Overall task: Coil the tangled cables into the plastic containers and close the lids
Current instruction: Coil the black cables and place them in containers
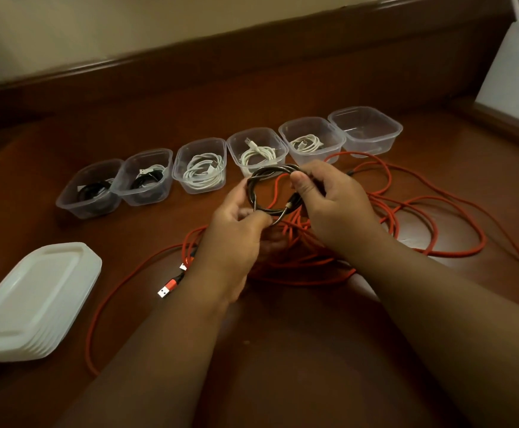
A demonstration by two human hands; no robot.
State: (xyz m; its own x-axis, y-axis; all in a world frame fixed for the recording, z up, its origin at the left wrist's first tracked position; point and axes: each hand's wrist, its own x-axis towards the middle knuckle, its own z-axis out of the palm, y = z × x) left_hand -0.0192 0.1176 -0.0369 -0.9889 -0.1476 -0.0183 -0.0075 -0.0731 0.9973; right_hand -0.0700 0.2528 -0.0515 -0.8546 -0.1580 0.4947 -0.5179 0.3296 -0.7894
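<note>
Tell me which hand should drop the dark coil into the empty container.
Right, probably. The right hand already grips the dark coil, and the empty container sits at the row's right end, on that side. The left hand only pinches the coil's lower edge.

Dim warm light, soft focus, wide-angle bending at the edges.

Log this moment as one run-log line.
left hand + right hand: coiling dark cable | five containers filled, rightmost container empty | red cables loose | lid stack untouched

red cables (406,208) (braided), white lids (32,301)
</note>
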